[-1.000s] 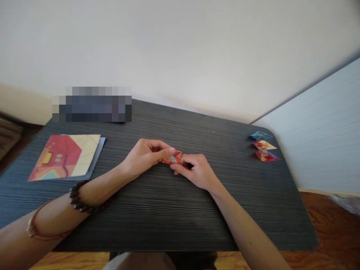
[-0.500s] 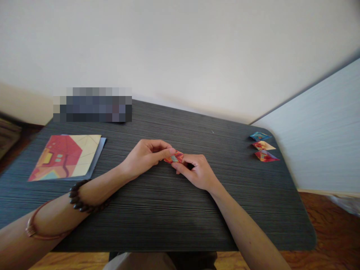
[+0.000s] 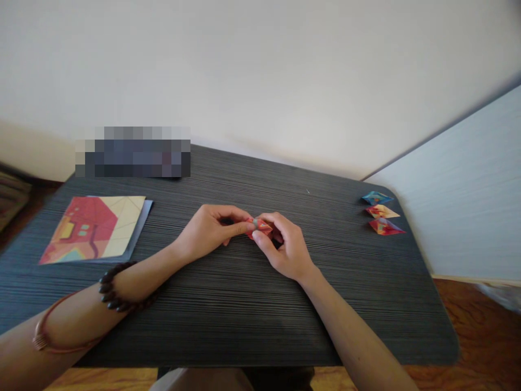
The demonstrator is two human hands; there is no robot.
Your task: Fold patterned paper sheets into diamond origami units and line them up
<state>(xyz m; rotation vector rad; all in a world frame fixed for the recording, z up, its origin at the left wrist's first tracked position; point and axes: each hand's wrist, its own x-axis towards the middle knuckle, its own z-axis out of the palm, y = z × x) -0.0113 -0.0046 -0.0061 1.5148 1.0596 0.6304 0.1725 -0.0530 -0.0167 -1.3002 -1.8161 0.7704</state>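
Observation:
A small folded piece of red and orange patterned paper (image 3: 258,226) sits between both my hands at the middle of the dark striped table (image 3: 244,304). My left hand (image 3: 211,231) pinches its left end with thumb and fingers closed. My right hand (image 3: 283,244) curls over its right end, fingers closed on it. Most of the paper is hidden by my fingers. A dark bead bracelet and a thin copper bangle are on my left forearm.
A stack of square patterned sheets (image 3: 95,228) lies at the table's left. Three small folded paper pieces (image 3: 380,213) lie in a column near the far right corner. A pale panel (image 3: 468,201) stands along the right edge, and a blurred patch (image 3: 132,152) sits at the back left.
My right hand has risen and closed over the folded paper, covering more of it. The paper now looks smaller and more bunched. My left hand has barely shifted.

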